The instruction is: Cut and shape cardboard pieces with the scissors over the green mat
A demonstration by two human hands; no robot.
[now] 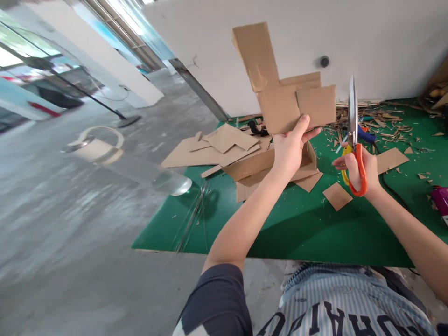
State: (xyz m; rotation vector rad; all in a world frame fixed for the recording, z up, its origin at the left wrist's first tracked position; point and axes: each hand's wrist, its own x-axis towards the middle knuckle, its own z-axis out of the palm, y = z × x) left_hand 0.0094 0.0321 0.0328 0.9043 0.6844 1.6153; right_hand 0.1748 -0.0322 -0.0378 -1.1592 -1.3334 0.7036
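My left hand (291, 144) is raised above the table, its thumb pressed on the front of a folded cardboard piece (280, 105). A tall flap of that piece sticks up at the upper left, and smaller flaps lie toward the right. In my right hand (364, 170) is a pair of scissors (353, 135), with one orange and one yellow handle. The blades point upward, look closed, and stand apart from the cardboard. Beneath my left hand, an open cardboard box (252, 165) rests on the green table. A small cardboard square (337, 196) lies between my forearms.
Flat cardboard sheets (217, 144) lie at the table's left. Cardboard scraps (388, 123) litter the back right, around a blue-handled tool (366, 135). A clear bottle (140, 170) with a loop handle stands by the left edge of the green tabletop (217, 224). A white wall (297, 37) rises behind.
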